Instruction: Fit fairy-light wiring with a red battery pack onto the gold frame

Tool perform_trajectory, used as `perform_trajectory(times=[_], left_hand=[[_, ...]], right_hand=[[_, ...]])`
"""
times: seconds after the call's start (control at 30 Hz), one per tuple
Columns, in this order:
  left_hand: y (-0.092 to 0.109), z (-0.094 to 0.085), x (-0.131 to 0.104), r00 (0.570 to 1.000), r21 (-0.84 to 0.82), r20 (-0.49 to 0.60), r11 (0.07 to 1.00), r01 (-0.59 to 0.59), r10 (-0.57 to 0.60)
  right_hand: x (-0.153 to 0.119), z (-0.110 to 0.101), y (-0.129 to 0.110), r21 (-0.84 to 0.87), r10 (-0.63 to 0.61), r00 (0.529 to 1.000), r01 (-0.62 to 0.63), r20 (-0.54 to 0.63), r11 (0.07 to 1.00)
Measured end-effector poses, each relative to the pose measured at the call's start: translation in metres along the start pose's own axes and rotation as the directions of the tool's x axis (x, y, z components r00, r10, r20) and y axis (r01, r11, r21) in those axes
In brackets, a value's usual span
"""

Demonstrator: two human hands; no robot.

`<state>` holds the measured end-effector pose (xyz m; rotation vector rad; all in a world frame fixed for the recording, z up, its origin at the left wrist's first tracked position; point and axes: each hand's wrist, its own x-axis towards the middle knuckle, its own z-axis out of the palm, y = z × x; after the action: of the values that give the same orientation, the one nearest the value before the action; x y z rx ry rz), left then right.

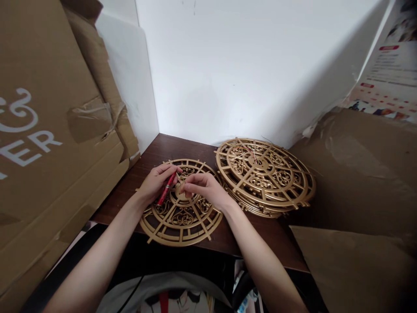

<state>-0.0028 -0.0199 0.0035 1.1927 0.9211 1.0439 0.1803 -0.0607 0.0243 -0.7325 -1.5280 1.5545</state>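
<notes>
A gold openwork disc (182, 234) with scrollwork and short spokes past its rim lies flat on the dark wooden table. Above its upper left part, my left hand (158, 180) is closed around a slim red pen-like tool (167, 189), which slants down toward me. My right hand (206, 187) hovers over the disc's hub, thumb and fingers pinched together. Thin strands, perhaps wires, show between the two hands, but what the right fingertips grip is too small to make out. The hands partly hide the middle of the disc.
A stack of similar gold discs (265, 174), thin wires on its top one, stands to the right on the table (154, 150). A large cardboard box (48, 130) rises at left. More cardboard (352, 174) closes in the right side, and a white wall (228, 65) stands behind.
</notes>
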Motion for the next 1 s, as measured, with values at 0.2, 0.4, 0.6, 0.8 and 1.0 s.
perform_trajectory(times=[0.2, 0.4, 0.6, 0.8, 1.0], left_hand=[[-0.001, -0.001, 0.001, 1.0, -0.003, 0.003, 1.0, -0.001, 0.001], [-0.005, -0.003, 0.002, 1.0, -0.017, 0.015, 1.0, -0.007, 0.007], [-0.006, -0.004, 0.002, 1.0, -0.018, 0.027, 1.0, 0.01, -0.01], [-0.005, -0.002, 0.002, 1.0, -0.034, 0.022, 0.999, 0.001, 0.0], [-0.005, -0.002, 0.002, 1.0, -0.039, 0.017, 0.999, 0.002, -0.001]], right_hand=[[0.001, -0.004, 0.0, 0.141, -0.069, 0.994, 0.081, -0.085, 0.987], [0.005, -0.002, 0.001, 0.058, -0.147, 0.952, 0.168, -0.269, 0.984], [0.007, 0.002, 0.003, 0.004, -0.178, 0.904, 0.195, -0.388, 0.981], [0.009, 0.0, 0.011, -0.084, -0.253, 0.895, 0.239, -0.368, 0.967], [0.007, 0.0, 0.014, -0.347, -0.323, 0.908, 0.223, -0.265, 0.911]])
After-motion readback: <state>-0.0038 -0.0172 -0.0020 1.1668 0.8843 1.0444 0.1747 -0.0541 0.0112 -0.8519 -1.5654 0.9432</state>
